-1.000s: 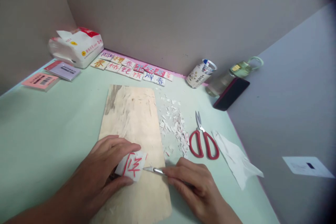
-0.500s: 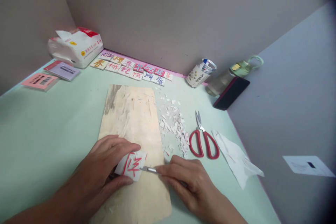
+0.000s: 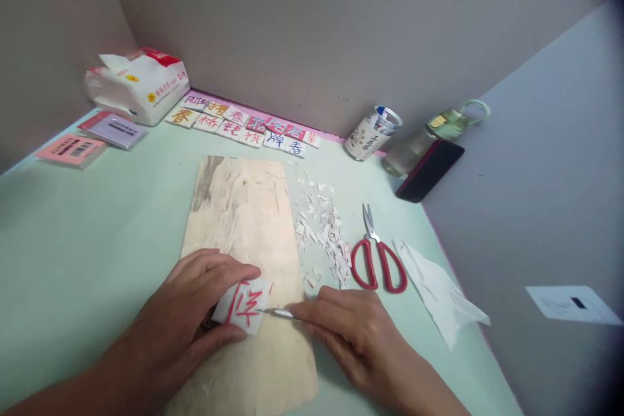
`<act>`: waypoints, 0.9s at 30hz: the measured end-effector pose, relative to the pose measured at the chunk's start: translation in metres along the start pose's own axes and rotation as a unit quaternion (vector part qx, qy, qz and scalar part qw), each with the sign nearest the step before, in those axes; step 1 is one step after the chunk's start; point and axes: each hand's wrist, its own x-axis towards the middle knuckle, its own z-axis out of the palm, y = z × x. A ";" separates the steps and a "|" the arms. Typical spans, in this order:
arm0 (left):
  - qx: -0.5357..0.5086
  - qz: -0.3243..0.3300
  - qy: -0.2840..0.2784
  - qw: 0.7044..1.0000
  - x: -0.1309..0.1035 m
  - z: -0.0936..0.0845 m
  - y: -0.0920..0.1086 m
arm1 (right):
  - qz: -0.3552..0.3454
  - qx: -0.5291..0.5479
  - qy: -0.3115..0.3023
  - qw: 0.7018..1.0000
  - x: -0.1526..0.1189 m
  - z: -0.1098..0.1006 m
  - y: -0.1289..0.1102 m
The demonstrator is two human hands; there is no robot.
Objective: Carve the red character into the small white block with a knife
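Note:
Between the thumb and fingers of my left hand (image 3: 190, 312) is a small white square tile (image 3: 241, 322) marked with a red character. It is held over the near half of a wooden board (image 3: 248, 208). My right hand (image 3: 351, 328) pinches a slim metal craft knife (image 3: 283, 314) like a pen, coming from the right. The blade tip meets the right part of the red character. What lies under the tile is hidden by my left hand.
Pale shavings (image 3: 326, 234) lie right of the board, then red-handled scissors (image 3: 373, 253) and a tissue (image 3: 439, 286). Behind stand lettered tiles (image 3: 229, 128), a tissue pack (image 3: 141, 88), a can (image 3: 370, 134), a bottle (image 3: 409, 149) and a phone (image 3: 431, 172). Eraser packs (image 3: 114, 129) sit left.
The knife tip has shifted slightly left, further over the red character. My left hand keeps its hold on the tile, and the whole view has moved a little.

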 end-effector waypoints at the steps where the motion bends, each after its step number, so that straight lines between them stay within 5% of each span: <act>1: -0.002 -0.002 0.002 1.000 0.000 0.000 0.000 | -0.003 -0.009 0.005 1.000 -0.001 -0.002 -0.001; 27: -0.007 0.010 0.012 1.000 0.001 0.002 0.003 | -0.014 -0.107 -0.020 0.994 0.002 -0.001 -0.016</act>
